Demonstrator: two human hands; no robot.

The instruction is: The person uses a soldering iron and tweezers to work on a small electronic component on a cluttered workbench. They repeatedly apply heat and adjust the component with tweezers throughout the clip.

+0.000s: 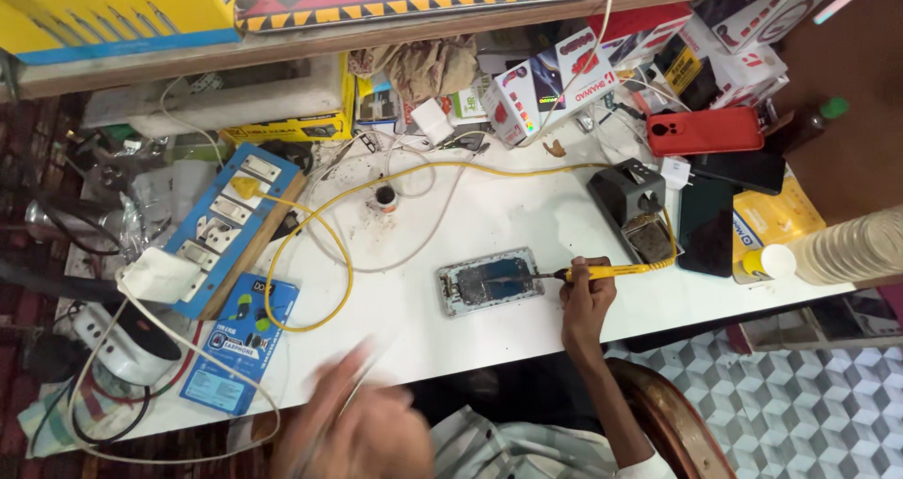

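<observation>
Soldering at an opened phone on a cluttered white surface [489,333].

Nearest, the left hand [362,432] is a blur at the lower edge with a thin tool across it; I cannot tell whether it grips. Farther in, the right hand [585,295] is closed around a yellow soldering iron [607,272], tip on the opened phone [489,279] lying flat mid-surface. Beyond stand the iron's dark stand [632,197] and a red phone case [704,131]; a blue switchboard [230,220] lies far left.

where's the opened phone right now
In the head view, the opened phone lies mid-table, just left of the right hand, whose yellow soldering iron touches it.
</observation>
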